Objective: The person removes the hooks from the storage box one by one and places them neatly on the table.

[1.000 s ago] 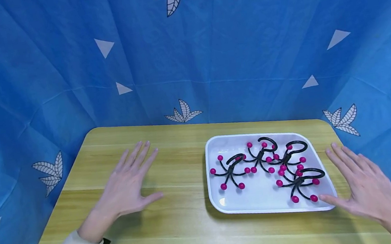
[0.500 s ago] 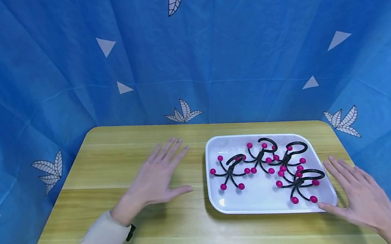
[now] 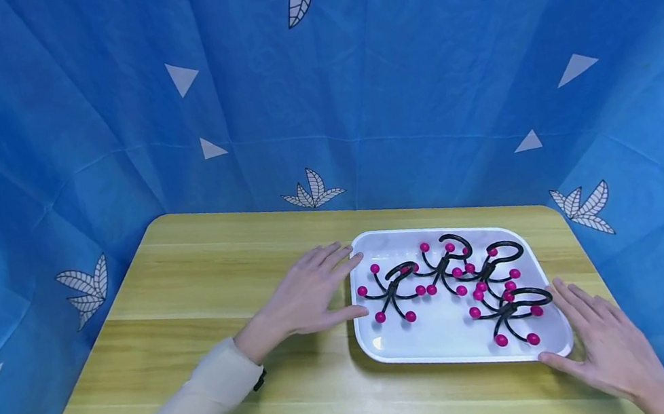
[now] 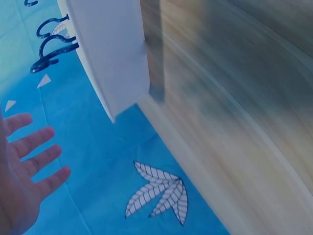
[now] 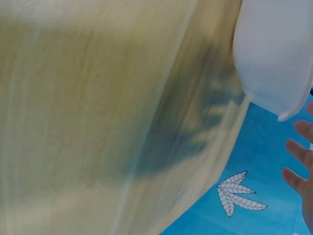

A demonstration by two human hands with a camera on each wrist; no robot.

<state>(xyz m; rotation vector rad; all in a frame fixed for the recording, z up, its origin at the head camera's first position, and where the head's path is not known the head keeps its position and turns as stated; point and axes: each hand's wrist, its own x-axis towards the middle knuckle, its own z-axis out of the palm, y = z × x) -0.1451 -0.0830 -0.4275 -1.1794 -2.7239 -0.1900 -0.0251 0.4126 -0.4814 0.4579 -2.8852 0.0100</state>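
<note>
A white rectangular tray [image 3: 428, 350] holds several black claw-shaped massagers, each with thin legs ending in pink balls and a curved loop handle. One massager [image 3: 390, 289] lies apart on the left; another massager [image 3: 506, 307] lies at the front right, overlapping its neighbours. My left hand [image 3: 308, 295] is at the tray's left rim, fingers extended, fingertips overlapping the rim in the head view. At the right rim, my right hand [image 3: 608, 343] has its fingers spread, thumb close to the front right corner. The left wrist view shows the tray's outer wall [image 4: 115, 49] and dark loop handles [image 4: 51, 51] above its rim.
The tray stands on the right half of a light wooden table [image 3: 204, 269] with rounded back corners. A blue cloth [image 3: 417, 88] with white leaf and triangle prints hangs behind and beside it. A pale sleeve [image 3: 206, 399] covers the left forearm.
My left hand has moved right across the table to the tray's left rim. My right hand has shifted slightly left and down, closer to the right rim. The tray and massagers stay put.
</note>
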